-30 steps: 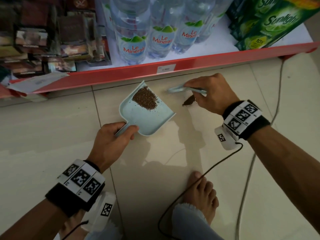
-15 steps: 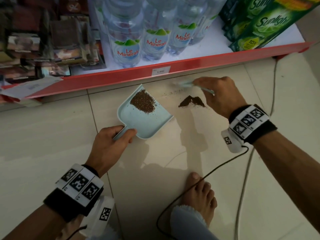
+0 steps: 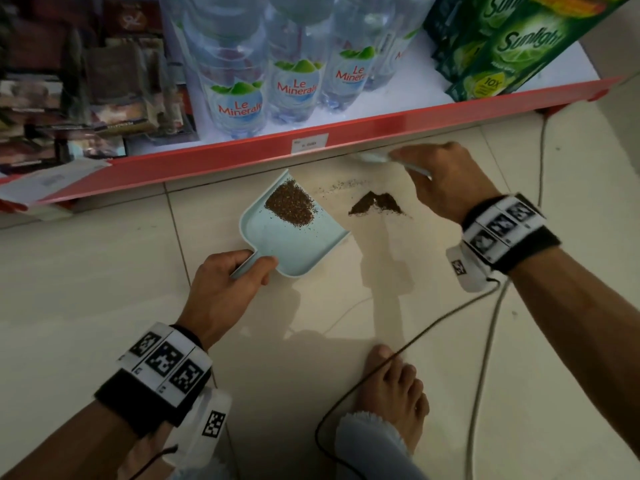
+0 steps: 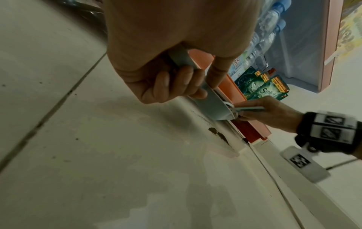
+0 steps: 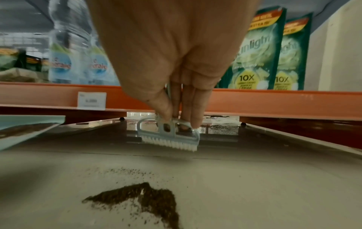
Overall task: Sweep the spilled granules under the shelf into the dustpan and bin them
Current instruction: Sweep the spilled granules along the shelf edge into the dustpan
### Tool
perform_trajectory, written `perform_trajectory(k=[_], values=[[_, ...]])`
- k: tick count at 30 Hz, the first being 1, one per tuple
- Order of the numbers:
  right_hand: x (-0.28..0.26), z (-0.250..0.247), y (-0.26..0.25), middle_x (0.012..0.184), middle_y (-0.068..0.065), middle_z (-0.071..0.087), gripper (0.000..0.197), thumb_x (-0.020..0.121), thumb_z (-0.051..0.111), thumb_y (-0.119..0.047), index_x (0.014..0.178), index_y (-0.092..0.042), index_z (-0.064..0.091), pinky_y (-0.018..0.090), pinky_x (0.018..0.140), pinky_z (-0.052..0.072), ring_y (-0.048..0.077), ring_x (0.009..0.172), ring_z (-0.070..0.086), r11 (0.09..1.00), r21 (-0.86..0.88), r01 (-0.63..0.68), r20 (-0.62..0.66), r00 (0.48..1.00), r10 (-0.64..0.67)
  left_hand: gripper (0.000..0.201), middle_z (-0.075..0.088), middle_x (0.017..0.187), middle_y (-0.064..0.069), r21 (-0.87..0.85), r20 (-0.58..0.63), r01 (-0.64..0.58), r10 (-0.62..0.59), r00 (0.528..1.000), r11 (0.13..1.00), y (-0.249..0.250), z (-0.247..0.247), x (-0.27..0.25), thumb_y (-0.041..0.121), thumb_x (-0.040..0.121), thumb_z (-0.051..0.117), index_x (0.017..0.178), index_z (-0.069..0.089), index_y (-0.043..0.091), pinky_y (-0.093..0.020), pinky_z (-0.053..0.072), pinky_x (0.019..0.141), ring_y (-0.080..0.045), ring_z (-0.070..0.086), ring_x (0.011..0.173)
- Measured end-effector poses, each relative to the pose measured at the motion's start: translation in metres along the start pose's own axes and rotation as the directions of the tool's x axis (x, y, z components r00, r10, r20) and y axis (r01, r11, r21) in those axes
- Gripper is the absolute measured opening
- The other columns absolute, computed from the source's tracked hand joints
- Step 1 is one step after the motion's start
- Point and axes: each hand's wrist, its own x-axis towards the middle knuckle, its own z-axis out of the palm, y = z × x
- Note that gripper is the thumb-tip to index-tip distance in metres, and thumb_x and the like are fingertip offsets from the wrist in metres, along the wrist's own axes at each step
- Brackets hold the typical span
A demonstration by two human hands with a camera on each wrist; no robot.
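Loose granules (image 3: 375,204) sit in a pile on the floor (image 3: 104,289), just right of the dustpan (image 3: 294,242), which already holds some. Left hand (image 3: 221,292) grips the dustpan handle. Right hand (image 3: 446,181) pinches the brush (image 5: 172,136) beyond the pile, at the shelf (image 3: 346,131) edge.

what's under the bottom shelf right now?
Under the shelf, scattered granules lie on the floor behind the brush. A small dark strip lies further left. The right hand blocks part of the gap.
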Motion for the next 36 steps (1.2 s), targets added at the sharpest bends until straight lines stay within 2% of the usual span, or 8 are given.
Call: perform_trajectory(k=[5, 8, 12, 14, 18, 24, 31, 36], values=[[0.020, 0.019, -0.011, 0.118, 0.015, 0.071, 0.046, 0.090, 0.049, 0.006, 0.124, -0.018, 0.068, 0.041, 0.093, 0.055, 0.035, 0.099, 0.068, 1.000, 0.000, -0.013, 0.043, 0.999, 0.013, 0.037, 0.051, 0.054, 0.002, 0.010, 0.027, -0.018, 0.017, 0.999, 1.000, 0.002, 0.006, 0.001, 0.041, 0.086, 0.066, 0.061, 0.063, 0.013, -0.032, 0.039, 0.061, -0.014, 0.047, 0.055], [0.006, 0.013, -0.007, 0.107, 0.018, 0.074, 0.044, 0.087, 0.054, 0.003, 0.123, -0.018, 0.070, 0.042, 0.088, 0.057, 0.038, 0.088, 0.070, 0.999, 0.011, -0.050, 0.194, 0.980, 0.047, 0.037, 0.048, 0.051, 0.005, -0.008, 0.012, -0.020, 0.020, 1.000, 1.000, 0.001, 0.004, 0.001, 0.038, 0.087, 0.067, 0.061, 0.062, 0.012, -0.032, 0.038, 0.061, -0.014, 0.045, 0.054], [-0.002, -0.004, -0.010, 0.086, 0.018, 0.075, 0.039, 0.085, 0.054, 0.001, 0.110, -0.019, 0.075, 0.047, 0.073, 0.056, 0.042, 0.076, 0.065, 0.998, 0.042, -0.036, 0.168, 0.985, 0.028, 0.040, 0.047, 0.049, 0.008, -0.017, -0.001, 0.024, -0.024, 1.000, 1.000, -0.007, 0.001, -0.005, 0.047, 0.080, 0.065, 0.060, 0.063, 0.012, -0.030, 0.037, 0.062, -0.014, 0.044, 0.054], [0.006, -0.004, -0.023, 0.094, 0.015, 0.075, 0.041, 0.086, 0.053, 0.002, 0.115, -0.019, 0.073, 0.045, 0.077, 0.056, 0.038, 0.084, 0.067, 0.997, 0.081, 0.016, 0.125, 0.992, -0.026, 0.042, 0.045, 0.049, 0.009, -0.019, 0.014, 0.028, -0.028, 1.000, 0.999, -0.010, 0.000, -0.008, 0.050, 0.077, 0.062, 0.061, 0.062, 0.011, -0.030, 0.036, 0.061, -0.013, 0.043, 0.052], [0.033, 0.017, -0.061, 0.137, 0.007, 0.061, 0.047, 0.093, 0.049, 0.005, 0.132, -0.018, 0.063, 0.038, 0.109, 0.045, 0.025, 0.125, 0.058, 0.973, 0.161, 0.167, 0.100, 0.978, -0.184, 0.041, 0.047, 0.049, 0.009, 0.000, 0.013, 0.014, -0.014, 1.000, 1.000, -0.014, 0.000, -0.011, 0.048, 0.080, 0.063, 0.060, 0.062, 0.012, -0.031, 0.038, 0.061, -0.012, 0.044, 0.052], [0.017, 0.019, -0.040, 0.133, 0.012, 0.064, 0.047, 0.083, 0.054, 0.008, 0.125, -0.010, 0.068, 0.044, 0.105, 0.046, 0.031, 0.122, 0.061, 0.968, 0.073, 0.241, 0.355, 0.901, -0.251, 0.047, 0.048, 0.050, 0.007, -0.028, -0.030, 0.051, -0.052, 0.998, 0.998, -0.023, -0.008, -0.017, 0.054, 0.073, 0.061, 0.060, 0.062, 0.010, -0.030, 0.038, 0.062, -0.013, 0.046, 0.054], [-0.010, -0.013, 0.000, 0.120, 0.008, 0.071, 0.040, 0.084, 0.057, 0.014, 0.114, -0.008, 0.073, 0.046, 0.089, 0.057, 0.033, 0.102, 0.071, 0.959, 0.084, 0.271, 0.167, 0.945, -0.281, 0.040, 0.050, 0.050, 0.008, -0.009, -0.040, 0.023, -0.023, 0.999, 1.000, -0.024, -0.003, -0.011, 0.042, 0.083, 0.068, 0.058, 0.062, 0.013, -0.029, 0.038, 0.062, -0.012, 0.046, 0.054], [0.017, 0.006, -0.002, 0.128, 0.009, 0.067, 0.050, 0.091, 0.045, 0.007, 0.129, -0.017, 0.065, 0.044, 0.094, 0.052, 0.032, 0.111, 0.065, 0.997, -0.075, 0.027, 0.088, 0.996, -0.020, 0.039, 0.049, 0.048, 0.011, 0.011, 0.000, 0.007, -0.007, 1.000, 1.000, -0.013, 0.005, -0.006, 0.052, 0.075, 0.062, 0.059, 0.062, 0.016, -0.029, 0.038, 0.059, -0.009, 0.045, 0.050]])
